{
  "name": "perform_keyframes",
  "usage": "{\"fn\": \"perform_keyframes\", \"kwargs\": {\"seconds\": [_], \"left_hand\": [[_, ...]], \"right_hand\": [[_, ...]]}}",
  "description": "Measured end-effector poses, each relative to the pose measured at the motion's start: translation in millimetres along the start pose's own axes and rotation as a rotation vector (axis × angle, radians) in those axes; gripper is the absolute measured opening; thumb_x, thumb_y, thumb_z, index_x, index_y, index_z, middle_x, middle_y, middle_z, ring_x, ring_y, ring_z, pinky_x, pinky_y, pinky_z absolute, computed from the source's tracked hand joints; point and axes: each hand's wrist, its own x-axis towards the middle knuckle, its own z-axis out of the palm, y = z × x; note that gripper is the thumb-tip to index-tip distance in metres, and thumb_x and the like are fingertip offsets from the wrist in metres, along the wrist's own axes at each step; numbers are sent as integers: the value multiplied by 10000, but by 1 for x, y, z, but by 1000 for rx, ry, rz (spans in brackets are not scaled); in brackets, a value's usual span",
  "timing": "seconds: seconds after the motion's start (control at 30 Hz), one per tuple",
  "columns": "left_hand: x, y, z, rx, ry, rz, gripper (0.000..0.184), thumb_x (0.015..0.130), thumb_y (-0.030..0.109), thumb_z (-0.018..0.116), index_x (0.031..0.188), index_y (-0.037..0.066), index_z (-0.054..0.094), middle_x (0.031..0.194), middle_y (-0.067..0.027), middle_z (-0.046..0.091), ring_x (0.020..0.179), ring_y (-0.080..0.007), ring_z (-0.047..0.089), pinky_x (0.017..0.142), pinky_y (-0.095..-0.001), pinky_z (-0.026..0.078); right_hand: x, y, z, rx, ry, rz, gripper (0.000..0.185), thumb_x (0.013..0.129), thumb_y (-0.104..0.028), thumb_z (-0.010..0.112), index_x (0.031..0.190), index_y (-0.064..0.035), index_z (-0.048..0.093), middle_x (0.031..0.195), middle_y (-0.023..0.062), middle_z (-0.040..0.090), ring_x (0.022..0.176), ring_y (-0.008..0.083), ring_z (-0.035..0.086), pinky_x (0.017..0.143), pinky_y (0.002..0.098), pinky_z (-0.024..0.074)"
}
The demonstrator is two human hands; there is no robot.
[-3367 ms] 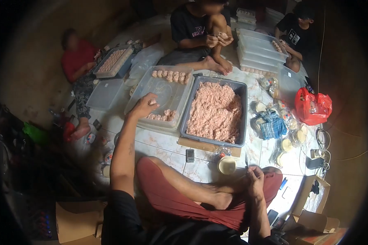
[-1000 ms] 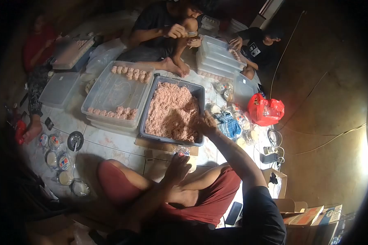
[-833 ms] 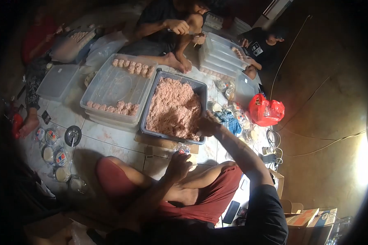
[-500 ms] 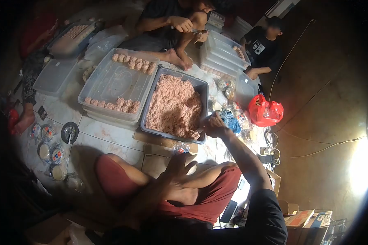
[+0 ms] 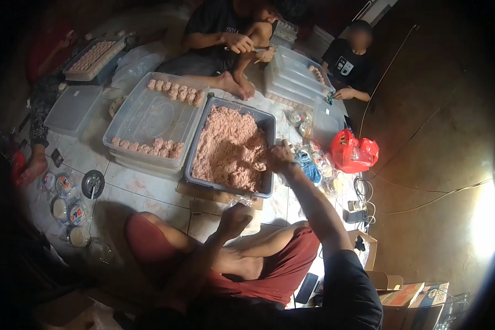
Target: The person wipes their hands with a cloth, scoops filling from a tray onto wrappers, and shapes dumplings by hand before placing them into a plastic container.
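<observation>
My left hand (image 5: 235, 219) is curled in front of the tub, above my crossed legs. A pale, round-edged shape shows beside its fingers; I cannot make out whether it is held. My right hand (image 5: 281, 157) is closed at the right rim of the grey tub (image 5: 189, 171), reaching its inner edge. Whatever it grips is hidden by the fingers. Pink minced meat (image 5: 225, 129) fills the tub, with a hollow in the middle and a raised lump near my right hand.
Left of the tub stands a stacked clear box (image 5: 154, 118) with rows of meat dumplings. Round packets (image 5: 78, 236) and a dark dish (image 5: 93, 184) lie at left. A red bag (image 5: 353, 151) and blue cloth (image 5: 308, 166) are at right. Several people sit around.
My left hand has curled its fingers, which were spread before. My right hand has moved slightly up and left, toward the tub. The meat near it is pushed into a new shape.
</observation>
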Motion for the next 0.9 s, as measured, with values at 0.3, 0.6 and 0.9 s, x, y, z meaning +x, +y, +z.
{"fn": "perform_keyframes", "kwargs": {"seconds": [0.3, 0.6, 0.9], "left_hand": [[1, -16, 4, -136, 49, -380, 500, 774, 260, 804, 1160, -18, 651, 1037, -185, 701, 984, -279, 682, 877, -381, 530], [-4, -4, -8, -326, 71, -224, 369, 827, 176, 747, 1139, -1, 663, 1025, -117, 677, 940, -198, 645, 856, -336, 533], [8, 44, -41, -1244, 50, -437, 370, 935, 170, 606, 1273, 21, 608, 1200, -105, 679, 1128, -239, 646, 1019, -404, 495]], "right_hand": [[16, 8, 76, 235, -156, -152, 232, 860, -239, 628, 1055, -159, 725, 1104, 80, 696, 1107, 278, 624, 1061, 610, 349], [-45, 2, 7, 563, -17, -121, 252, 925, -242, 626, 1142, -154, 722, 1082, 117, 723, 1101, 229, 658, 974, 469, 449], [-173, -61, -47, 1246, 455, 206, 158, 934, -118, 604, 1027, -16, 681, 929, 172, 683, 842, 285, 675, 761, 384, 516]]}}
